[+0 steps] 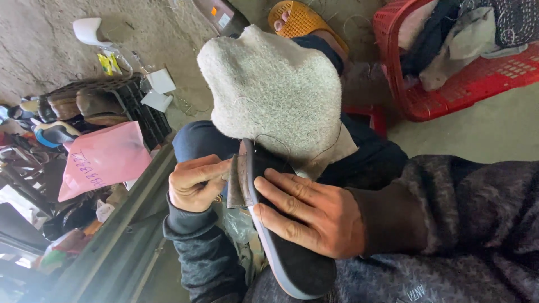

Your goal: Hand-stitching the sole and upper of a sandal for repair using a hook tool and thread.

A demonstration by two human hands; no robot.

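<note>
The left hand [193, 182] is curling into a loose fist at centre frame, thumb and forefinger pinching together. The right hand [306, 210] is lying flat beside it, fingers spread and pressing down, both forearms sleeved.

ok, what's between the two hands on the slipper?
In the head view, a small grey fabric patch at the dark sole's edge separates the left hand and right hand. Fuzzy grey upper above.
</note>
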